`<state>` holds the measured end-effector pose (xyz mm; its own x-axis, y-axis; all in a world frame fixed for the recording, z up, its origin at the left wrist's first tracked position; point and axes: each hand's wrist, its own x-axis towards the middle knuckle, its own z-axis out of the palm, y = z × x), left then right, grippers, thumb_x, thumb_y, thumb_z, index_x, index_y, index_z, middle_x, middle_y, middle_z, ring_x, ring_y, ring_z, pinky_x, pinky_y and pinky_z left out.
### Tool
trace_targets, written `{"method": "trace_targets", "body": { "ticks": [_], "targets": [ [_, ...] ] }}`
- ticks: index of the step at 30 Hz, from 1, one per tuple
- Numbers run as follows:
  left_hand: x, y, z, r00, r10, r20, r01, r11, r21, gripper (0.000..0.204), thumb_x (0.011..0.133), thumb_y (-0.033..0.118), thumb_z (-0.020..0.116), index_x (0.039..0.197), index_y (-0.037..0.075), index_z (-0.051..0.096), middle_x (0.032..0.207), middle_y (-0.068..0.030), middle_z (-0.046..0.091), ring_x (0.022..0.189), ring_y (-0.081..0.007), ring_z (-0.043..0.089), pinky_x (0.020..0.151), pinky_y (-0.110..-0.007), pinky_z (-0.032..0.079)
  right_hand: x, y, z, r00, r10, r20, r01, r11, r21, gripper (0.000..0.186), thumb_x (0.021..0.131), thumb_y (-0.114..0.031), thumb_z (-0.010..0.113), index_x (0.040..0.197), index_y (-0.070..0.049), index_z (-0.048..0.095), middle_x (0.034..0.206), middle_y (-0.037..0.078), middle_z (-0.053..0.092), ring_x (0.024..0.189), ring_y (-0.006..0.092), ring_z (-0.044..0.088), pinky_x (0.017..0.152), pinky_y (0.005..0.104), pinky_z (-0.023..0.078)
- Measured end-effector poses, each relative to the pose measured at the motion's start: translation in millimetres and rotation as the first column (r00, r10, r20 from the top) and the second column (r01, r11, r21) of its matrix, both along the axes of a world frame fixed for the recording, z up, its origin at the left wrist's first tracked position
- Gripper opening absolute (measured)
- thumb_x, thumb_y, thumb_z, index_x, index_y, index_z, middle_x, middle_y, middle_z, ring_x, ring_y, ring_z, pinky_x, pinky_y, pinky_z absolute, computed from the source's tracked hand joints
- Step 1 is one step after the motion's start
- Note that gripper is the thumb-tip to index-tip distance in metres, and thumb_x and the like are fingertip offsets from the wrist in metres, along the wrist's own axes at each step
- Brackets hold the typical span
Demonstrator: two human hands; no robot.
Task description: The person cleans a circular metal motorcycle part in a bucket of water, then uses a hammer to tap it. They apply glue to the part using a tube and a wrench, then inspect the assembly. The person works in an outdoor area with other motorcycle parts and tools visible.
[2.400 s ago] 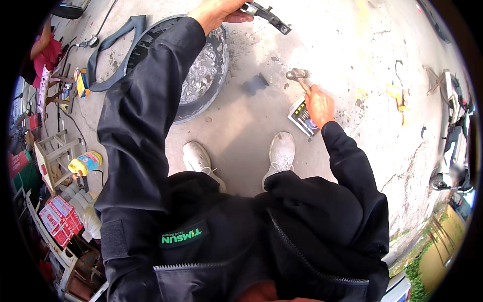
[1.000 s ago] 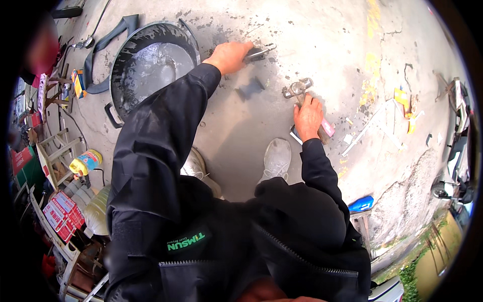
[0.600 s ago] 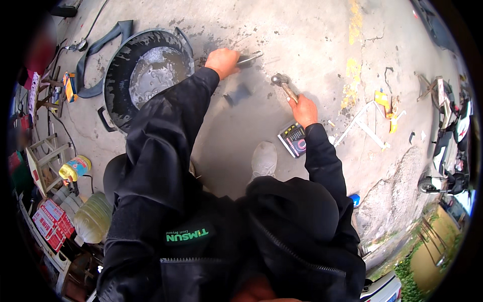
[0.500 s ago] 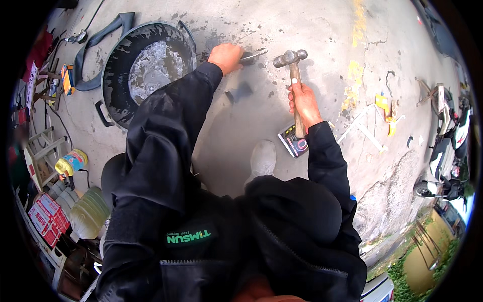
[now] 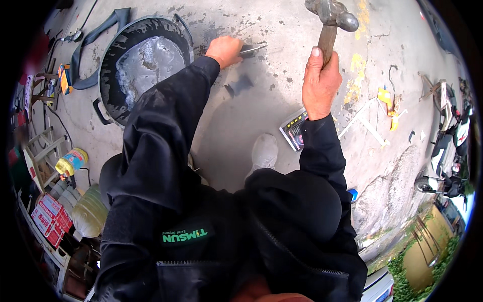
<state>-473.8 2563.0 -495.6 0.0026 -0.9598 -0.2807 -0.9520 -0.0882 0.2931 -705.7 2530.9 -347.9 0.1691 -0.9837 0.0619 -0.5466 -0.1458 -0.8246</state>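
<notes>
In my closed right hand (image 5: 322,83) I hold a ball-peen hammer (image 5: 332,14) by its wooden handle. The hammer's head is raised toward the upper edge, clear of the ground. My left hand (image 5: 225,51) is closed on a narrow, dark metal-looking piece (image 5: 253,49) low over the concrete, just right of the black tub (image 5: 103,75). My fingers hide the near end of that piece, so I cannot tell its kind. A small dark scrap (image 5: 239,86) shows on the ground below my left hand.
Grey, cloudy water (image 5: 158,63) stands in the tub. A black rubber strip (image 5: 93,38) lies beside it. Near my shoe (image 5: 265,151) lies a small dark package (image 5: 295,128). Yellow wrapping (image 5: 386,100) is farther right; a yellow bottle (image 5: 73,161) stands at left.
My right hand has risen with the hammer, whose head moved up and to the right. My left hand keeps its grip in nearly the same place.
</notes>
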Motion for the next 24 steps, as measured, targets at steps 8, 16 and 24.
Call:
{"method": "trace_targets", "body": {
  "ticks": [8, 16, 24],
  "targets": [
    [-0.7, -15.8, -1.2, 1.000, -0.006, 0.010, 0.006, 0.999, -0.035, 0.032, 0.075, 0.031, 0.079, 0.097, 0.010, 0.069, 0.085, -0.0156, 0.070, 0.085, -0.0353, 0.069, 0.076, -0.046, 0.055, -2.2, 21.4, -75.0, 0.980, 0.101, -0.174, -0.075, 0.985, 0.153, 0.033, 0.098, -0.032, 0.056, 0.092, 0.000, 0.057, 0.074, 0.023, 0.064, 0.073, 0.0463, 0.062, 0.062, 0.0492, 0.046],
    [-3.5, -7.2, 2.0, 1.000, -0.012, 0.007, 0.012, 1.000, -0.026, 0.032, 0.075, 0.032, 0.078, 0.095, 0.009, 0.068, 0.086, -0.0154, 0.070, 0.087, -0.0360, 0.068, 0.075, -0.047, 0.055, 1.2, 41.9, -95.6, 0.977, 0.106, -0.184, -0.081, 0.987, 0.142, 0.038, 0.098, -0.036, 0.054, 0.103, 0.002, 0.054, 0.076, 0.025, 0.063, 0.075, 0.0465, 0.063, 0.068, 0.0494, 0.047],
    [-24.8, 27.0, -7.6, 0.996, -0.066, 0.068, 0.073, 0.991, -0.109, 0.045, 0.079, 0.037, 0.077, 0.103, 0.006, 0.055, 0.079, -0.0159, 0.067, 0.077, -0.0362, 0.068, 0.068, -0.044, 0.055, -44.0, 45.5, -154.7, 0.980, -0.186, -0.066, 0.196, 0.885, 0.423, 0.043, 0.098, -0.040, 0.052, 0.094, 0.002, 0.057, 0.082, 0.025, 0.064, 0.082, 0.0447, 0.063, 0.073, 0.0493, 0.047]
  ]
}}
